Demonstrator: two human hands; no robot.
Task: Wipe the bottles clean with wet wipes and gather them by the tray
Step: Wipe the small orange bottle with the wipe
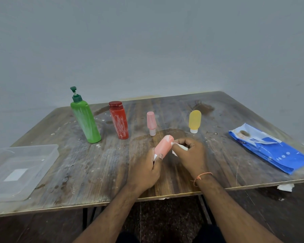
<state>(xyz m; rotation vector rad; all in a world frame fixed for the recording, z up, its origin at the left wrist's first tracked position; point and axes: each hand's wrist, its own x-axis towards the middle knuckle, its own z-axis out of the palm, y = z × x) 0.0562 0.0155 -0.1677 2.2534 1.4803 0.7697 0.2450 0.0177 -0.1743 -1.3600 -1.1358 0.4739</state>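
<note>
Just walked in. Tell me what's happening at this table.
A person holds a salmon-pink plastic bottle in the left hand and rubs it with a white wet wipe gripped in the right hand. The green pump bottle, red bottle, small pink bottle and yellow bottle stand unwiped behind, away from the clear plastic tray.

Beyond my hands stood a green pump bottle [85,120] streaked white, a red bottle [119,121] scribbled with white smears, a pale pink one [151,122] and a yellow one [194,120] with a white cap. My left hand [146,170] held a salmon-pink bottle [163,146]; my right hand [189,153] held a white wipe [182,147]. Right of them lay a blue pack [270,149].
</note>
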